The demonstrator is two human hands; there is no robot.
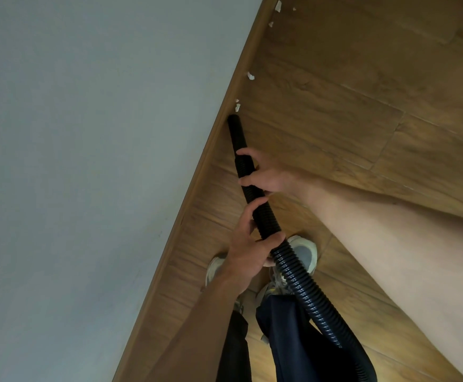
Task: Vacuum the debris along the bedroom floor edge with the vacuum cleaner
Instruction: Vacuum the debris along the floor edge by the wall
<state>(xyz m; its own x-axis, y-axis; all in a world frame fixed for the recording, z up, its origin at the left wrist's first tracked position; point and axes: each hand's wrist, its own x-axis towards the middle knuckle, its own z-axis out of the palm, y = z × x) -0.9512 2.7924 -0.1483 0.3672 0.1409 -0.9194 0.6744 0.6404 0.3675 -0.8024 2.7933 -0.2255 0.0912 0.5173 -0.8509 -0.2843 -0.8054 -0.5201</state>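
A black ribbed vacuum hose (293, 274) runs from the lower right up to its smooth nozzle (236, 130), whose tip sits on the wooden floor against the skirting board. My right hand (263, 176) grips the hose just behind the nozzle. My left hand (248, 244) grips it lower down. White paper scraps lie along the floor edge: two small ones (237, 106) just ahead of the nozzle tip, one (250, 76) farther on, and more (277, 6) near the top.
A pale grey wall (101, 161) fills the left side, edged by a brown skirting board (225, 114). Wood-pattern flooring (362, 106) stretches to the right. My grey-white shoes (304, 253) and dark trouser legs stand right below the hands.
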